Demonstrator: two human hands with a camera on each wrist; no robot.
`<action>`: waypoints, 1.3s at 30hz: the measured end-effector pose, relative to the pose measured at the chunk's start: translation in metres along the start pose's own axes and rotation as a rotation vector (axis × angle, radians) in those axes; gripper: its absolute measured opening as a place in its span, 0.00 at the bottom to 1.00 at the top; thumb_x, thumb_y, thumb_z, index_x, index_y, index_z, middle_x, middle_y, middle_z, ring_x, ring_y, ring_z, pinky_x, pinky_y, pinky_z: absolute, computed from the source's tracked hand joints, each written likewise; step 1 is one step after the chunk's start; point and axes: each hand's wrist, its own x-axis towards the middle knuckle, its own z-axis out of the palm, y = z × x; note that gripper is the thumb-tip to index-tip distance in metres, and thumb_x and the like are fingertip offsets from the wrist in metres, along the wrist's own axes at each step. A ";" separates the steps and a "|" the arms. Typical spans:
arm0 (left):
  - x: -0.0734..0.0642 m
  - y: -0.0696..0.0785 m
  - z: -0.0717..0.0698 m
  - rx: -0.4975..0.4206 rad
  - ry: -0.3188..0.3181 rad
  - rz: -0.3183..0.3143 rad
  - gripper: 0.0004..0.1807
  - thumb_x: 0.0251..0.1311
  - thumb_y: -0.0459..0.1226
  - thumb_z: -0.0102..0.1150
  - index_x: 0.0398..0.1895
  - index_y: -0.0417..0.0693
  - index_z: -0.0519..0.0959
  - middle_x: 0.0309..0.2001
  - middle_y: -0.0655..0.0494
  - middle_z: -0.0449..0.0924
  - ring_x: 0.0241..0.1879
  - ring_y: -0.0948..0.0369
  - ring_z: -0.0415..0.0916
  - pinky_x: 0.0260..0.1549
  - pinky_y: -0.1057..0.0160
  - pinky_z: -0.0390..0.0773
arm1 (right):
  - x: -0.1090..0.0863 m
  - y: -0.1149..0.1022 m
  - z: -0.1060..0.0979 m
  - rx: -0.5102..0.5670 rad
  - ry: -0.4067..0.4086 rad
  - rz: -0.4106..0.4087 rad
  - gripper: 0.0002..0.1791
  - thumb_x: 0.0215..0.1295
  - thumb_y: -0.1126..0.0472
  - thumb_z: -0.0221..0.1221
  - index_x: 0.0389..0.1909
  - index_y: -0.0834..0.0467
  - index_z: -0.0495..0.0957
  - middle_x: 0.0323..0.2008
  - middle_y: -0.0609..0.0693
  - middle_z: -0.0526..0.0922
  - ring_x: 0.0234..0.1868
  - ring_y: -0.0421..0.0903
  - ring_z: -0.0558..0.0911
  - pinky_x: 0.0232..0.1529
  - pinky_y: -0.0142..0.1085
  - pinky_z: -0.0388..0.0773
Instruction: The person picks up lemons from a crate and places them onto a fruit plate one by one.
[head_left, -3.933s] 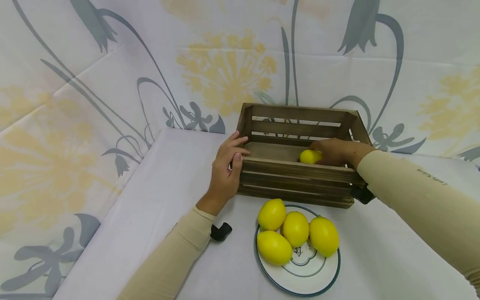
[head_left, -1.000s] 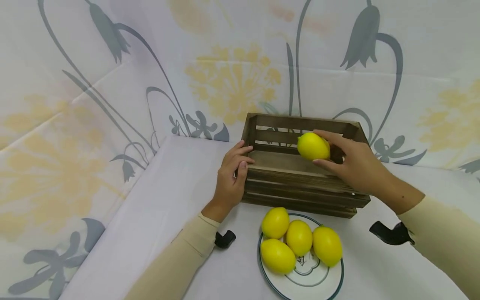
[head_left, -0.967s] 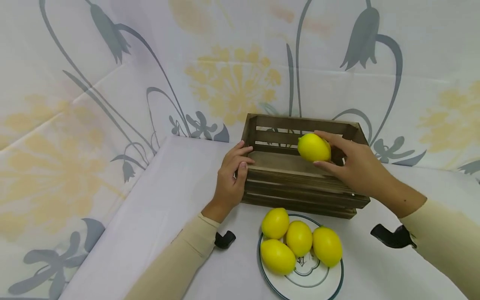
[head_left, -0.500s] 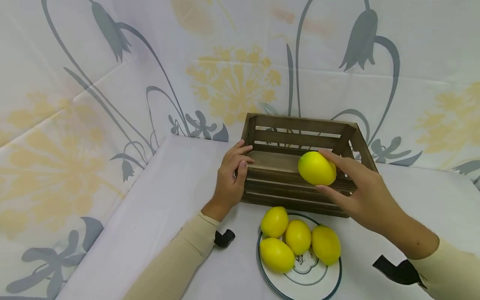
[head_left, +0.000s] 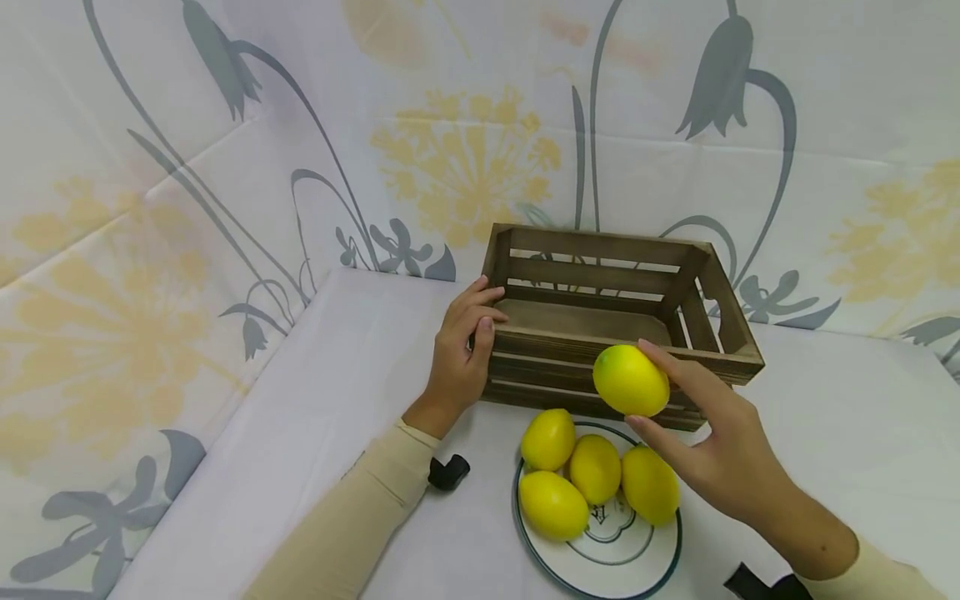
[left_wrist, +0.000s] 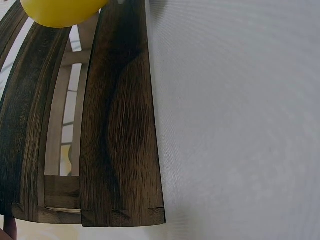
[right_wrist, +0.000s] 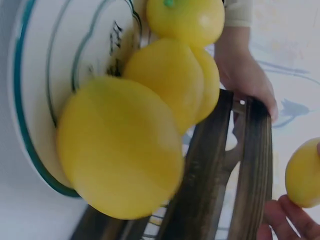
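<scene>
My right hand pinches a lemon between thumb and fingers, in front of the wooden crate's front slats. The same lemon shows at the right edge of the right wrist view. My left hand grips the left end of the brown slatted crate, fingers over the rim and thumb at the front corner. Below the held lemon stands a white plate with a blue-green rim. Several lemons lie on it, bunched toward its left and far side. No lemon shows on the crate's visible floor.
A white cloth covers the table, and a flower-printed cloth hangs behind the crate. Black wrist mounts stick out beside both forearms. The plate stands close in front of the crate.
My right hand has lifted a lemon out of the crate and brought it toward me, over the front rim and down nearer the plate. My left hand has stayed on the crate.
</scene>
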 end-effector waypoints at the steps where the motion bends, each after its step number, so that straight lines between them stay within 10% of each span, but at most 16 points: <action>1: 0.000 0.000 0.000 0.000 0.000 0.001 0.23 0.79 0.44 0.36 0.39 0.39 0.79 0.59 0.42 0.79 0.73 0.51 0.64 0.75 0.54 0.60 | -0.003 0.001 0.001 0.005 -0.005 0.012 0.51 0.42 0.73 0.75 0.72 0.54 0.68 0.62 0.55 0.79 0.63 0.23 0.70 0.64 0.13 0.62; 19: -0.002 -0.003 0.004 0.020 -0.003 0.004 0.21 0.78 0.42 0.36 0.40 0.39 0.80 0.60 0.42 0.79 0.73 0.51 0.64 0.76 0.54 0.59 | -0.037 0.007 0.020 0.115 -0.090 0.107 0.45 0.46 0.67 0.76 0.69 0.49 0.72 0.59 0.45 0.82 0.60 0.24 0.73 0.62 0.12 0.62; 39: -0.001 -0.006 0.001 0.021 -0.003 0.015 0.22 0.79 0.42 0.36 0.40 0.40 0.80 0.60 0.43 0.79 0.73 0.51 0.63 0.76 0.53 0.59 | -0.053 0.021 0.014 0.094 -0.292 0.004 0.44 0.45 0.61 0.78 0.67 0.48 0.73 0.61 0.40 0.80 0.58 0.33 0.77 0.61 0.19 0.70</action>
